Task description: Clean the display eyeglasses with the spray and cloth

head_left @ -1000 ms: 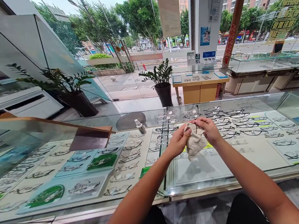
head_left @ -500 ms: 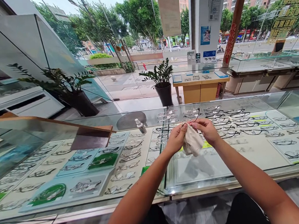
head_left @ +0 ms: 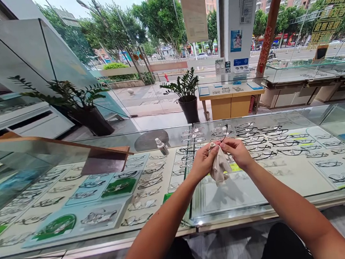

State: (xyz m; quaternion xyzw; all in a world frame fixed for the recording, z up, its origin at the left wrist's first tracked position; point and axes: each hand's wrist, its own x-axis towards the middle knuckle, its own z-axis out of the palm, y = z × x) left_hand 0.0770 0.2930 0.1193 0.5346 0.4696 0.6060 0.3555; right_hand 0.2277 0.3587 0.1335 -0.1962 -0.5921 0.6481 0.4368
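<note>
Above the glass counter, my left hand (head_left: 204, 161) is closed on a pale cleaning cloth (head_left: 220, 169), which hangs down in folds between my hands. Right beside it, my right hand (head_left: 237, 152) pinches a pair of eyeglasses. One dark temple of the eyeglasses (head_left: 227, 129) sticks up past my fingers, while the lenses are mostly hidden by the fingers and cloth. My fingertips nearly meet at the top of the cloth. A small white-capped spray bottle (head_left: 162, 146) stands on the glass to the left of my hands.
Rows of glasses (head_left: 255, 140) lie inside the glass display counter (head_left: 216, 212). A wood-edged panel (head_left: 102, 157) rests at the left. Beyond the counter stand a potted plant (head_left: 188, 104), a wooden display table (head_left: 230, 96) and tall windows facing a street.
The cloth has swung slightly and its folds hang narrower. Both hands have shifted a little at the fingertips, and the temple of the eyeglasses now points more upright.
</note>
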